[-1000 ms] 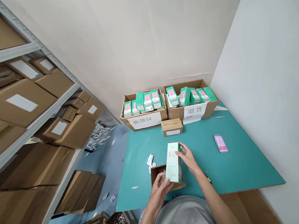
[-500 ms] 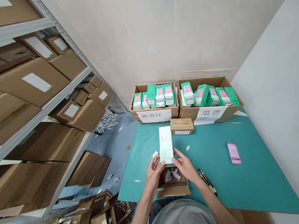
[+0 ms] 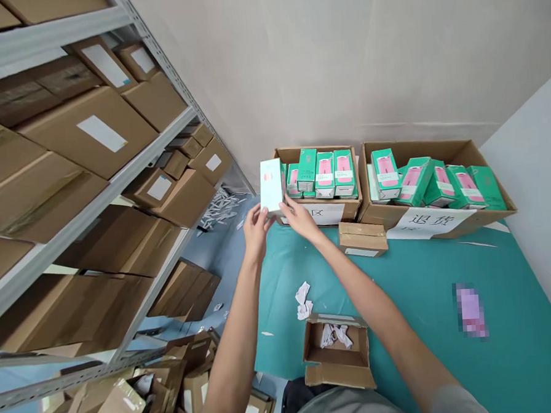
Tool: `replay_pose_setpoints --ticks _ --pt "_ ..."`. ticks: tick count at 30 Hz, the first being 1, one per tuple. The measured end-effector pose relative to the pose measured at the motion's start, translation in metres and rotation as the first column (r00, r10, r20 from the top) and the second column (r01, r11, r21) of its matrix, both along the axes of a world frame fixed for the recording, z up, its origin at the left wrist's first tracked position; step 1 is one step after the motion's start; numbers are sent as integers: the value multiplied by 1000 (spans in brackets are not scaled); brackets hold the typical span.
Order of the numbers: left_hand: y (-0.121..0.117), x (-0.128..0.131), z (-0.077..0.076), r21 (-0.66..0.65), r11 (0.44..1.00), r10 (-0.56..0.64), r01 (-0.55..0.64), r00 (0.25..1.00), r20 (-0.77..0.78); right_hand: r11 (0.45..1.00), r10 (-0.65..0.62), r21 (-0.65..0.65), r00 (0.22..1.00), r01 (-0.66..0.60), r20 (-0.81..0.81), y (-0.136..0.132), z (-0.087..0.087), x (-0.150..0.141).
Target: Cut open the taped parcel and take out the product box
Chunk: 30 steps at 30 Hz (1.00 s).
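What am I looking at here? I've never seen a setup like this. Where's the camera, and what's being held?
There's no machine: these are a person's bare hands, and the camera, worn on their head, looks forward and down. The left hand and right hand together hold a pale green box in front of the left carton. That and the right carton, both filled with green boxes, stand on the green table. Nearer are a small brown box, white paper scraps and an open box containing crumpled paper. One pink patch is too blurred to identify.
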<state>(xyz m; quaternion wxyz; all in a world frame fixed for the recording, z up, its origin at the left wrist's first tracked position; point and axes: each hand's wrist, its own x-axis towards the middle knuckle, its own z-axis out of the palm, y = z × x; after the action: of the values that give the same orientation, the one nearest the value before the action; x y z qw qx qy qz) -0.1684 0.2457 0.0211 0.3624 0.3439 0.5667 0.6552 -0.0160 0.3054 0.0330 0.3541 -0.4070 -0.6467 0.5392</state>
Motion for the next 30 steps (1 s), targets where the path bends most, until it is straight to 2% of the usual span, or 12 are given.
replay_pose_setpoints --ticks 4,6,8,11,13,16,19,21,23,25,27,30 --pt "84 -3 -14 -50 999 1 -6 994 -111 1000 -27 -7 999 26 -21 35 -14 -6" --pt "108 5 -22 -83 996 15 -29 986 -165 999 5 -32 1000 -5 -2 25 -28 7" --pt "110 13 -33 -60 998 23 -38 973 -230 997 48 -67 999 -48 -6 -3 -45 33" --pt "71 18 -57 -7 999 31 -35 949 -315 986 12 -164 1000 -16 -27 -65 -71 96" --pt "21 19 -82 -55 998 22 -44 936 -351 960 -95 -263 995 92 4 -111 -87 148" --pt "-69 26 -125 -274 961 -57 -44 934 -352 884 -281 -350 950 311 133 -177 -107 229" --pt "-147 45 -163 -577 817 -247 -6 900 -359 780 -416 -381 866 496 276 -234 -120 292" --pt "-179 60 -180 -727 686 -441 35 815 -376 733 -440 -405 835 547 332 -266 -123 317" --pt "-194 75 -191 -809 585 -605 58 695 -388 709 -448 -429 827 560 340 -291 -122 327" --pt "-197 88 -195 -846 530 -706 61 585 -400 705 -453 -444 833 553 318 -307 -119 324" --pt "-195 98 -196 -858 509 -758 66 506 -411 717 -448 -451 847 532 287 -316 -116 314" --pt "-193 105 -195 -859 502 -793 97 447 -413 748 -425 -449 872 489 243 -322 -115 294"
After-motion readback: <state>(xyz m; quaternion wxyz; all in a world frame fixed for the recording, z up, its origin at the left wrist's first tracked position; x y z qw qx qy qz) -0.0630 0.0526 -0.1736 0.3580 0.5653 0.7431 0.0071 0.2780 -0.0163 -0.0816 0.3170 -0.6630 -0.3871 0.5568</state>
